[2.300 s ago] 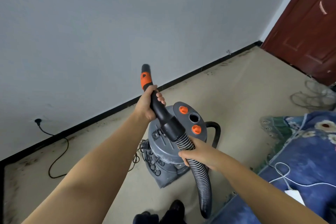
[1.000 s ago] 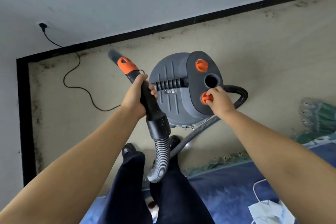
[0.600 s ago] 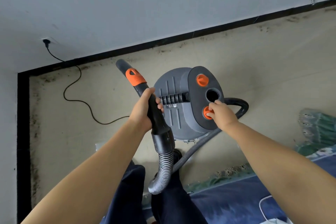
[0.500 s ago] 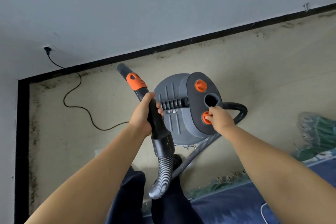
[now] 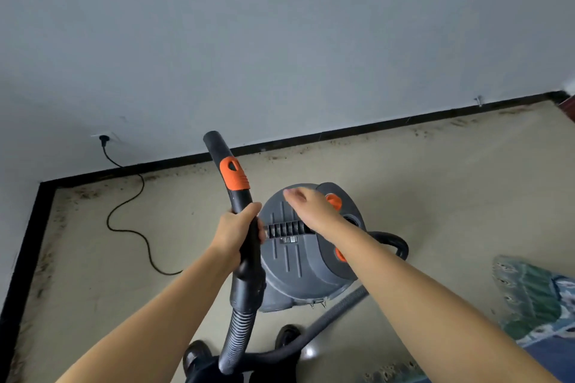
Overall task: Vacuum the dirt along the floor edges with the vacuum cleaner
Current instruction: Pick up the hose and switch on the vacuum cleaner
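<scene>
A grey canister vacuum cleaner [image 5: 292, 267] with orange buttons stands on the beige floor in front of me. My left hand [image 5: 238, 228] grips the black wand [image 5: 235, 193], whose orange collar and open nozzle point up toward the wall. The ribbed hose [image 5: 235, 339] loops down from the wand past my shoes. My right hand [image 5: 308, 207] hovers over the vacuum's lid with loosely bent fingers, holding nothing and blurred by motion. Dark dirt specks [image 5: 84, 193] lie along the black baseboard [image 5: 357, 130] and in the left corner.
A black power cord [image 5: 130, 221] runs from a wall socket [image 5: 104, 138] across the floor toward the vacuum. A blue and green patterned blanket [image 5: 535, 298] lies at the right. A dark red door edge [image 5: 569, 107] shows at the far right.
My right hand has lifted off the lower orange button and moved up and left over the lid. The view has tilted up, showing more wall. My left hand keeps hold of the wand.
</scene>
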A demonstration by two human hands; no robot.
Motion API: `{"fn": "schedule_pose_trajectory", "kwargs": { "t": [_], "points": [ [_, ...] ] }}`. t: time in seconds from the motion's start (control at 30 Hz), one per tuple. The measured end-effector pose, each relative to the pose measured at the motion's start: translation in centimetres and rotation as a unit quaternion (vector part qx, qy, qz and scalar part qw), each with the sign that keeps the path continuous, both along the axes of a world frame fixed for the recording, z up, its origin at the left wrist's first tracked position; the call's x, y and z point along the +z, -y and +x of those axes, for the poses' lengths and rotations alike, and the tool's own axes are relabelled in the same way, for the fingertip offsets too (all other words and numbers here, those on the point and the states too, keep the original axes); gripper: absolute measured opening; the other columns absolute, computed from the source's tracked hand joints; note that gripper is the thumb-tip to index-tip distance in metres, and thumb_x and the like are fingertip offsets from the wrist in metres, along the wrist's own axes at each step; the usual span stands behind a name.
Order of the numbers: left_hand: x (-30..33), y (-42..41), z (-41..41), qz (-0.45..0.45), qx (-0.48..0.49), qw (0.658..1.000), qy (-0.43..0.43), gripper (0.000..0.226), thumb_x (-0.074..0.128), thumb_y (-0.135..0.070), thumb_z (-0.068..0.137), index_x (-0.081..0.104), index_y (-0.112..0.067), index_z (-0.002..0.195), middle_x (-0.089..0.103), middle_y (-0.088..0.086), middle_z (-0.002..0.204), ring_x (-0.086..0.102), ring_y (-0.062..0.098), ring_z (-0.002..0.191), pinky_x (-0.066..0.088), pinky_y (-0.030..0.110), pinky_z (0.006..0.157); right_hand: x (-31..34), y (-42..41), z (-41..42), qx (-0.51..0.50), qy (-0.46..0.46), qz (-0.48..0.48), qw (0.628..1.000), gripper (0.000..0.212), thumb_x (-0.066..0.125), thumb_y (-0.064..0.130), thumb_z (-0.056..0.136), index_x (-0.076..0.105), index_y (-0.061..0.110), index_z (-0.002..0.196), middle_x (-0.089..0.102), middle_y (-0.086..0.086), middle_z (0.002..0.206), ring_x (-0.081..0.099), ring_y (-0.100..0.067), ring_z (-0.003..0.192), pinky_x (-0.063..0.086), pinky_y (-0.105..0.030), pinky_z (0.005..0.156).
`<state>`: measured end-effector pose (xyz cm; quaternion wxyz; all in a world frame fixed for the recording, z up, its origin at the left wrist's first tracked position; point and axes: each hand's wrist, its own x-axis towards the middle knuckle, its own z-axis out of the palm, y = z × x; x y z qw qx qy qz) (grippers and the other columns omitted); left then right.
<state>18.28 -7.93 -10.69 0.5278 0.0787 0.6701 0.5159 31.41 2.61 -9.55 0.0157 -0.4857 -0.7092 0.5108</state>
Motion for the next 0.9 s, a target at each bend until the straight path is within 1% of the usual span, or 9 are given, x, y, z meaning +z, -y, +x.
{"fn": "schedule_pose_trajectory", "kwargs": {
  "t": [0.07,0.13,0.2,0.3,0.37,0.47,0.63,0.77,0.9],
  "points": [
    [1.4,0.7,-0.2,0.019,-0.027,0.999,-0.020,0.026,0.060,-0.021,0.087,0.050,-0.006,0.069,0.054,0.010,0.049,0.050,0.021,0.042,0.045,0.026,0.048,3.6,0.7,-3.2,0.052,-0.052,-0.070,0.995,0.060,0.042,0.061,0.092,0.059,0.007,0.112,0.065,-0.004,0.103,0.059,-0.015,0.092,0.037,-0.020,0.068],
    [3.1,1.7,-0.6,0.045,-0.040,0.997,-0.040,0.027,0.060,-0.020,0.087,0.050,-0.005,0.067,0.053,0.010,0.048,0.051,0.021,0.042,0.044,0.024,0.045,5.8,2.1,-6.4,0.120,-0.088,-0.118,0.982,0.047,0.049,0.058,0.091,0.061,0.014,0.102,0.064,-0.007,0.097,0.059,-0.018,0.090,0.042,-0.025,0.074],
    [4.5,3.1,-1.7,0.066,-0.025,0.995,-0.067,0.027,0.060,-0.017,0.087,0.051,-0.005,0.065,0.055,0.008,0.048,0.052,0.019,0.044,0.044,0.023,0.045,7.0,3.7,-9.4,0.144,-0.091,-0.070,0.983,0.032,0.056,0.048,0.091,0.057,0.016,0.088,0.059,-0.004,0.083,0.057,-0.019,0.079,0.042,-0.031,0.073],
    [5.5,6.7,-4.5,0.087,0.018,0.986,-0.140,0.017,0.062,-0.012,0.087,0.054,-0.006,0.073,0.060,0.003,0.054,0.056,0.014,0.049,0.047,0.021,0.048,8.3,6.8,-13.8,0.181,-0.105,0.026,0.977,0.025,0.056,0.042,0.093,0.051,0.017,0.093,0.063,0.003,0.081,0.061,-0.015,0.079,0.043,-0.028,0.068],
    [4.9,10.3,-6.0,0.071,0.027,0.980,-0.186,0.013,0.066,-0.014,0.085,0.054,-0.009,0.082,0.063,-0.003,0.059,0.059,0.008,0.053,0.049,0.018,0.052,9.7,9.2,-17.1,0.200,-0.166,0.019,0.966,0.019,0.056,0.036,0.095,0.048,0.019,0.094,0.067,0.005,0.080,0.067,-0.013,0.077,0.049,-0.025,0.069],
    [3.5,15.5,-7.9,0.061,0.077,0.977,-0.191,0.031,0.074,-0.028,0.077,0.052,-0.012,0.092,0.063,-0.007,0.070,0.060,0.002,0.058,0.052,0.018,0.056,11.3,13.4,-22.3,0.222,-0.217,-0.012,0.951,0.022,0.056,0.029,0.096,0.046,0.009,0.098,0.064,0.000,0.075,0.066,-0.014,0.057,0.054,-0.024,0.058],
    [1.6,22.7,-11.1,0.084,0.135,0.974,-0.159,0.057,0.078,-0.036,0.067,0.048,-0.026,0.114,0.063,-0.016,0.091,0.062,-0.003,0.080,0.050,0.015,0.069,11.8,20.5,-29.6,0.226,-0.244,-0.069,0.940,0.022,0.057,0.023,0.096,0.046,0.004,0.100,0.056,-0.007,0.073,0.055,-0.016,0.049,0.052,-0.027,0.050],
    [-0.6,29.4,-13.8,0.015,0.232,0.961,-0.151,0.031,0.070,-0.029,0.067,0.053,-0.022,0.091,0.056,-0.011,0.076,0.053,0.009,0.071,0.046,0.024,0.068,12.3,27.8,-36.5,0.185,-0.296,-0.139,0.926,0.018,0.062,0.018,0.092,0.051,0.008,0.082,0.053,-0.005,0.065,0.050,-0.015,0.041,0.046,-0.024,0.044],
    [-1.0,35.1,-17.7,0.009,0.296,0.946,-0.135,0.022,0.069,-0.023,0.070,0.049,-0.018,0.075,0.051,-0.011,0.062,0.046,0.008,0.058,0.041,0.023,0.060,10.2,35.3,-40.7,0.261,-0.267,-0.184,0.909,0.018,0.068,0.021,0.088,0.053,0.012,0.090,0.059,0.000,0.065,0.055,-0.015,0.046,0.048,-0.025,0.049]
  ]
}}
